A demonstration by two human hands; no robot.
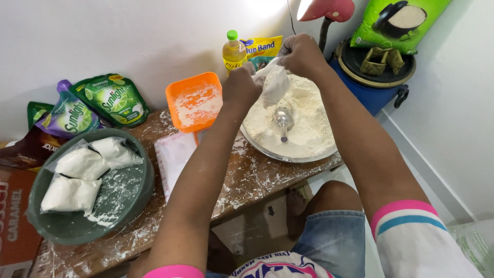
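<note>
Both hands gripped a small flour-filled bag above the metal bowl of flour: the left hand pinched its side, the right hand clenched its top. A scoop lay in the flour. The wooden table, dusted white, stood against a white wall. On it sat a green basin holding filled bags, and an orange tub.

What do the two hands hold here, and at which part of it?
Both hands, left hand and right hand, hold one small clear bag of flour by its top, above the flour bowl.
</note>
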